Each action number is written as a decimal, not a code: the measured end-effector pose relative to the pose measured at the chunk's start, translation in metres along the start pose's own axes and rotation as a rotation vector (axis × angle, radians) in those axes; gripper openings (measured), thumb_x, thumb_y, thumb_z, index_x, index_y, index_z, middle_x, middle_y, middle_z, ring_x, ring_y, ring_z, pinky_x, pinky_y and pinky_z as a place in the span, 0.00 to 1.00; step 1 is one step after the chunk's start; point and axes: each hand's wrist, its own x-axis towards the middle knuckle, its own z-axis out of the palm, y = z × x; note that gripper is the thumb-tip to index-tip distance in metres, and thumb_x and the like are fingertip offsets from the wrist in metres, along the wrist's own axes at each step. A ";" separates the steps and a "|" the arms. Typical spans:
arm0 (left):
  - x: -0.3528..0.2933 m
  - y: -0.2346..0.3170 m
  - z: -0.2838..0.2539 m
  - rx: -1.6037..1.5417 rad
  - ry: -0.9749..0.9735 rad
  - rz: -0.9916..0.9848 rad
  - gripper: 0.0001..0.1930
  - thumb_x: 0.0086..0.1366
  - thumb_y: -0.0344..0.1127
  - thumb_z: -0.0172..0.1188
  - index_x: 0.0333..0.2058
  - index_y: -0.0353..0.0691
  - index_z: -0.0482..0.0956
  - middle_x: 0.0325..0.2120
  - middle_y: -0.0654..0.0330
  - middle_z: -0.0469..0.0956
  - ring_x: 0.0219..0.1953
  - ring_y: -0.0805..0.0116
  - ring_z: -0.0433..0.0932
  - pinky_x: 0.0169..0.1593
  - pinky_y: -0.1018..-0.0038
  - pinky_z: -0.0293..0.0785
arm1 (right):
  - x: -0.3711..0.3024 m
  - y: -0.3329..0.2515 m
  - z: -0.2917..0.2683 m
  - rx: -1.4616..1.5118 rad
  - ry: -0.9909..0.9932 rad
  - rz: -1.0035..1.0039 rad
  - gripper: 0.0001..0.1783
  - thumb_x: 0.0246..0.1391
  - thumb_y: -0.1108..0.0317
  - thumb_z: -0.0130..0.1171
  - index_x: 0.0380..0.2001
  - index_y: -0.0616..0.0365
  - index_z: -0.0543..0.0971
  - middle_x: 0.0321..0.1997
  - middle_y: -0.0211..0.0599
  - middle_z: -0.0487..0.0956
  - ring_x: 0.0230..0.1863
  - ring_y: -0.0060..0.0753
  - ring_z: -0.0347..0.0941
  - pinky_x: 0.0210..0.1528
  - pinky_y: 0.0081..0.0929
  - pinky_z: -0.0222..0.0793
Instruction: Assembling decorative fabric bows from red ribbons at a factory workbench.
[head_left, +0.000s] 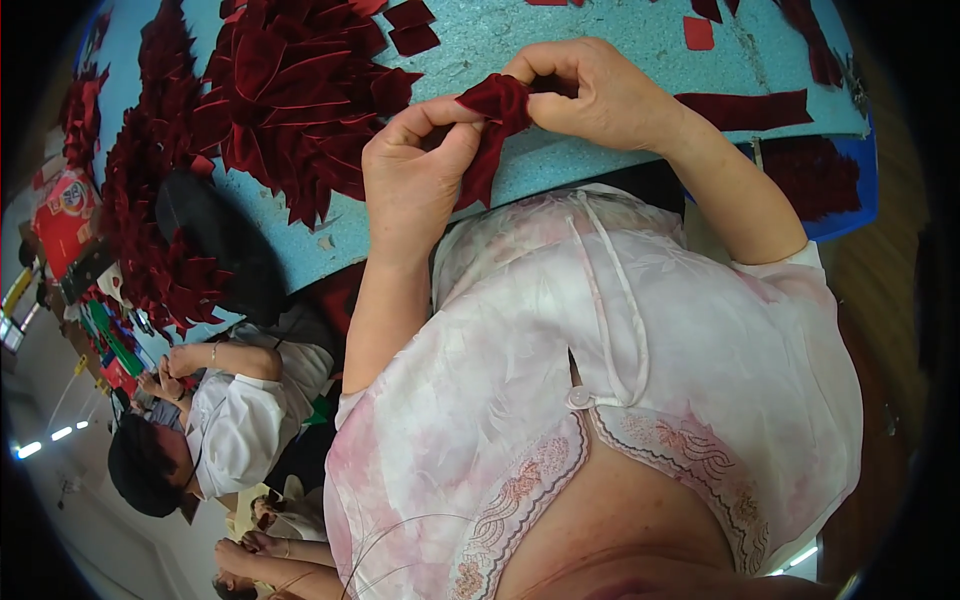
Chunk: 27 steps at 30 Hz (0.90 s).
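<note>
Between my two hands, over the near edge of the light blue table (545,165), is a dark red velvet ribbon (490,150), bunched into folds at its top with a tail hanging down. My left hand (420,160) pinches its left side between thumb and fingers. At the ribbon's right side, my right hand (595,95) pinches the folded top with thumb and forefinger. A large pile of folded dark red velvet bows (290,100) lies just left of my left hand. To the right of my right hand, a flat velvet strip (745,110) lies along the table.
A blue bin (868,185) with more dark red pieces stands beside the table's right edge. Square velvet scraps (412,28) and a bright red square (698,33) lie farther back. A black rounded object (220,235) is at the left, near a seated co-worker in white (235,420).
</note>
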 end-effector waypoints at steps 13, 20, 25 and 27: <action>0.004 0.002 0.002 -0.159 -0.083 -0.019 0.19 0.55 0.19 0.60 0.47 0.31 0.71 0.35 0.59 0.77 0.36 0.77 0.76 0.41 0.84 0.73 | -0.001 0.000 -0.002 0.041 -0.098 0.076 0.11 0.43 0.75 0.48 0.32 0.62 0.76 0.27 0.23 0.74 0.29 0.14 0.65 0.32 0.17 0.62; 0.006 -0.001 -0.006 -0.208 -0.134 -0.087 0.18 0.56 0.18 0.59 0.46 0.31 0.71 0.34 0.59 0.78 0.36 0.74 0.77 0.41 0.82 0.75 | 0.003 -0.009 -0.013 -0.246 -0.150 -0.063 0.12 0.42 0.76 0.47 0.31 0.62 0.76 0.28 0.25 0.75 0.30 0.16 0.66 0.32 0.19 0.62; 0.012 -0.005 -0.011 -0.290 -0.178 -0.156 0.17 0.56 0.18 0.59 0.45 0.32 0.71 0.34 0.57 0.78 0.35 0.73 0.78 0.40 0.82 0.75 | -0.002 -0.001 0.001 0.078 -0.026 -0.024 0.09 0.40 0.71 0.51 0.27 0.62 0.74 0.22 0.32 0.71 0.26 0.21 0.65 0.30 0.22 0.61; 0.011 -0.007 -0.014 -0.334 -0.186 -0.159 0.17 0.55 0.19 0.60 0.45 0.32 0.71 0.33 0.56 0.79 0.34 0.73 0.78 0.39 0.81 0.76 | -0.004 0.000 0.003 0.226 0.040 -0.017 0.09 0.39 0.69 0.52 0.25 0.62 0.74 0.19 0.35 0.69 0.24 0.24 0.64 0.28 0.23 0.60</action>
